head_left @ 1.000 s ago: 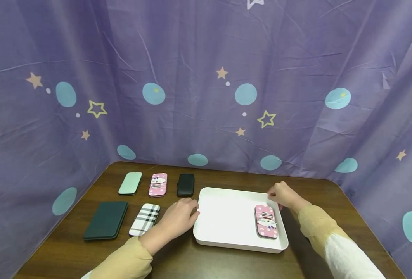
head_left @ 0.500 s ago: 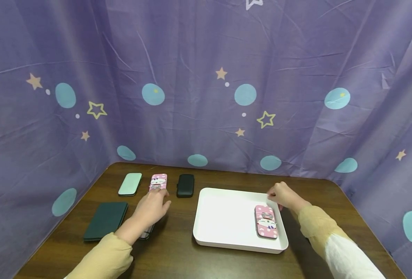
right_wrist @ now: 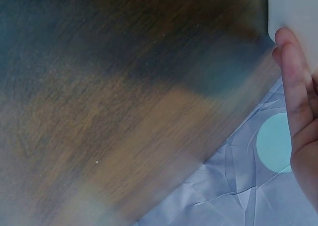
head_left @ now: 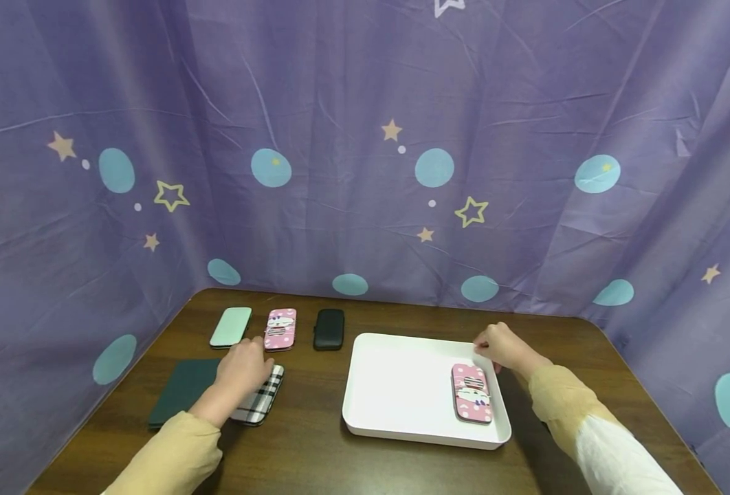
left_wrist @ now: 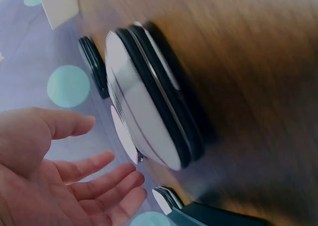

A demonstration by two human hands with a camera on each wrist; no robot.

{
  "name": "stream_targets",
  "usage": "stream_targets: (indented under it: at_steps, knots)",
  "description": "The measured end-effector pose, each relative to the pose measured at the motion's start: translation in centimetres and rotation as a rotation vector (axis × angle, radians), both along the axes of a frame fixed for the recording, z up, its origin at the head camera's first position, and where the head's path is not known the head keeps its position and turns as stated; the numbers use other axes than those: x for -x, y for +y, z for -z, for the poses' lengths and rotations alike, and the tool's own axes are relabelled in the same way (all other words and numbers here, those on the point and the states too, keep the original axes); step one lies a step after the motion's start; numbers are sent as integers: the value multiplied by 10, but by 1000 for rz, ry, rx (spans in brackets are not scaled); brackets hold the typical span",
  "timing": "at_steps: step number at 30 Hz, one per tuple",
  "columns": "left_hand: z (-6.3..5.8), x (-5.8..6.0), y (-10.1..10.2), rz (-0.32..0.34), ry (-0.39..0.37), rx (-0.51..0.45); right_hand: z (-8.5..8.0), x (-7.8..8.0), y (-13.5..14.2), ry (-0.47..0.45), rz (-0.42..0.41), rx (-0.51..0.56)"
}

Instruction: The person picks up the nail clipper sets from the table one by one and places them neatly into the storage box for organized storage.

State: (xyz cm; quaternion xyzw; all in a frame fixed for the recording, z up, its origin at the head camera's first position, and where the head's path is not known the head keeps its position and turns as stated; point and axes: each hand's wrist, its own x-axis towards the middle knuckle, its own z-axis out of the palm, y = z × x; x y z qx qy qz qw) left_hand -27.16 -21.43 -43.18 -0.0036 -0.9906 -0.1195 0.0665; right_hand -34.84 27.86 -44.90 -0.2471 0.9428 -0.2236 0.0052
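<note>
My left hand (head_left: pixel 241 375) hovers over the left end of a black-and-white plaid flat case (head_left: pixel 260 399), partly covering it. In the left wrist view the left hand (left_wrist: pixel 74 176) has its thumb and fingers apart, with nothing between them and a gap to the plaid case (left_wrist: pixel 144 102). Beside it lies a dark green flat folder or wallet (head_left: pixel 182 392), partly behind the wrist. My right hand (head_left: pixel 504 345) grips the far right corner of a white tray (head_left: pixel 396 385); its thumb is hidden in the right wrist view. Inside the tray's right side lies a pink cat-patterned case (head_left: pixel 471 393).
Along the back left of the brown table (head_left: pixel 315 447) lie a mint green case (head_left: pixel 231 326), another pink cat case (head_left: pixel 280 329) and a black case (head_left: pixel 329 329). A purple curtain (head_left: pixel 352 240) hangs behind the table.
My left hand has left the tray's left side and moved left, past the pink case's front, to above the plaid case. The right hand and tray have stayed put.
</note>
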Motion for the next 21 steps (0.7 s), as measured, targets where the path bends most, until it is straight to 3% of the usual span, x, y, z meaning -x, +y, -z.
stream_targets:
  at_steps: [8,15,21]
  knots:
    - [1,6,-13,-43,-91,-41,1,1,0,-2,6,10]
    - [7,11,-18,-87,-218,-75,2,1,1,-4,-13,10]
    - [8,15,-18,-64,-230,-71,2,1,2,5,-13,13]
